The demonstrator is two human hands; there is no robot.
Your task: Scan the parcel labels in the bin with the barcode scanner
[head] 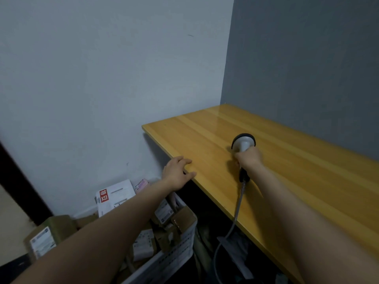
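My right hand (pixel 249 158) is closed around the handle of a grey barcode scanner (pixel 243 142), whose dark-rimmed head rests on the yellow wooden table (pixel 287 171). The scanner's grey cable (pixel 235 220) hangs off the table's front edge. My left hand (pixel 178 169) lies flat on the table's left edge with fingers spread, holding nothing. Below it on the floor stands a white slatted bin (pixel 176 255) packed with several cardboard and white parcels. A white parcel with a red mark (pixel 114 196) stands up at the back of the bin. My left forearm hides part of the bin.
A brown box with a label (pixel 47 236) sits to the left of the bin. Pale wall behind, darker grey wall to the right of the table. A dark door frame (pixel 18 181) runs down the left. Dark space with cloth lies under the table.
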